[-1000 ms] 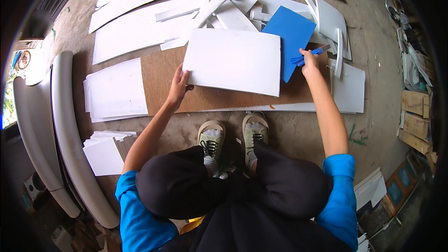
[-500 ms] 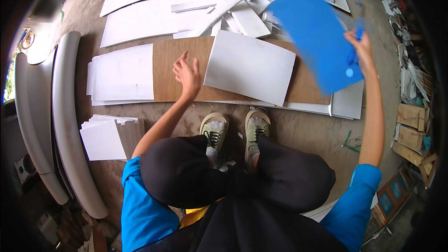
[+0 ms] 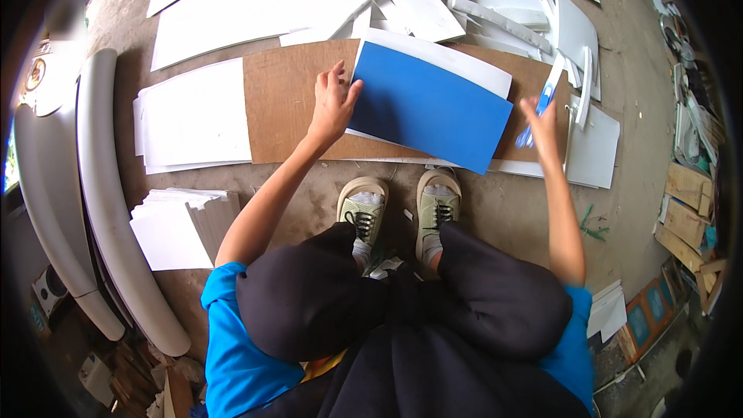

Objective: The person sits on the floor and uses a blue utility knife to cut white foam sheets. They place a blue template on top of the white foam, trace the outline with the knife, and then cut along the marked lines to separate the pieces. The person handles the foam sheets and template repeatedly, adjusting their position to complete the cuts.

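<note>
A flat blue rectangular sheet (image 3: 433,104) lies over a white sheet (image 3: 464,62), slightly turned from it, on a brown wooden board (image 3: 290,101). At the blue sheet's left edge is my left hand (image 3: 333,104), fingers apart, its thumb at the sheet's corner; whether it presses there I cannot tell. Right of the sheet, above the board, my right hand (image 3: 544,120) is closed around a blue utility knife (image 3: 546,97), its narrow end pointing away from me. That hand is slightly blurred and is apart from the sheet.
White offcuts and strips (image 3: 418,4) are heaped beyond the board. A stack of white panels (image 3: 174,224) stands near my left foot. Long grey rolls (image 3: 116,186) lie along the left side. Wooden blocks (image 3: 685,197) and clutter line the right.
The blue sheet, raised in my right hand before, is now down on the white sheet. My right hand moved left and lower, keeping the utility knife. My left hand came to the sheet's edge.
</note>
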`<act>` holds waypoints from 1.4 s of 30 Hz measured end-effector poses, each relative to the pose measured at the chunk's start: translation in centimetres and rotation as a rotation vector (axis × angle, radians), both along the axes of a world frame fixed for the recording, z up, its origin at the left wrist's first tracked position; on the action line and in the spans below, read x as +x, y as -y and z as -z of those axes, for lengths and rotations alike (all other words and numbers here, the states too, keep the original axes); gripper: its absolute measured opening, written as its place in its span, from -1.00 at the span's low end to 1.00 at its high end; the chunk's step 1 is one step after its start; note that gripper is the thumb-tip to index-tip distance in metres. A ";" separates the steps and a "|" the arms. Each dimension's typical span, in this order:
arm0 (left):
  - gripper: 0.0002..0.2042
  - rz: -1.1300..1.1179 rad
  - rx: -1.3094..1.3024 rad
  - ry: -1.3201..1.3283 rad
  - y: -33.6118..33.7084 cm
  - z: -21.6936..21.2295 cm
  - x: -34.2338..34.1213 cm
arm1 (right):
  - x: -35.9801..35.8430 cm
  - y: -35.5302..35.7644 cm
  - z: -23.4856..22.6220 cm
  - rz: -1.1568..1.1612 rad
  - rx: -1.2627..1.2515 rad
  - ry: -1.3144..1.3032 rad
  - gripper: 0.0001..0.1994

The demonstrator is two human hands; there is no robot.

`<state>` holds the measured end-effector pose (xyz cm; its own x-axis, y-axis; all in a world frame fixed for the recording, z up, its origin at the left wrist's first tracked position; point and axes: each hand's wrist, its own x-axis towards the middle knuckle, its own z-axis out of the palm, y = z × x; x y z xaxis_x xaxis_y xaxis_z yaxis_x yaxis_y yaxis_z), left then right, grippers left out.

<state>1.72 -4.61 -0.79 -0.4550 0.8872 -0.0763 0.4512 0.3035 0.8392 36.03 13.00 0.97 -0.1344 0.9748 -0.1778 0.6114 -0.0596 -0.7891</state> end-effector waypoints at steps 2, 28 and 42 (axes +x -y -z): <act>-0.49 0.059 -0.024 -0.193 0.5 0.3 1.1 | 0.0 4.0 -0.4 0.030 -0.262 -0.032 -0.49; -0.52 -0.118 -0.084 -0.322 -0.1 0.6 0.5 | -4.7 2.5 2.2 -0.016 0.051 0.120 -0.54; -0.61 -0.122 -0.135 -0.015 0.0 -3.4 -1.5 | -5.0 -0.5 1.5 -0.014 0.099 -0.012 -0.57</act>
